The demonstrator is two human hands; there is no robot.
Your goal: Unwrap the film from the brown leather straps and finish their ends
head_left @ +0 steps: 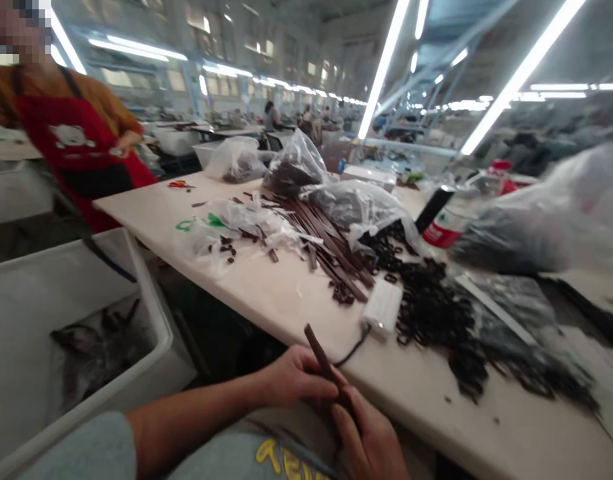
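Our shirt (pixel 226 461) lay nearest; beside the near edge of the tabletop (pixel 286 300), our left hand (pixel 294 379) and right hand (pixel 370 430) had their grip clamped on the strip (pixel 317 348); close pinching, we judged, steadied it.

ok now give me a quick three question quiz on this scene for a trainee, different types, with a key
1. True or false: the left hand and the right hand are both on the brown strip.
2. Pick one: the apron at the upper left of the picture is mostly a) blue, b) red, c) green.
3. Short answer: on the table, what lies just to the picture's right of the white box with the dark cable?

Key: 1. True. 2. b. 3. A pile of small black pieces.
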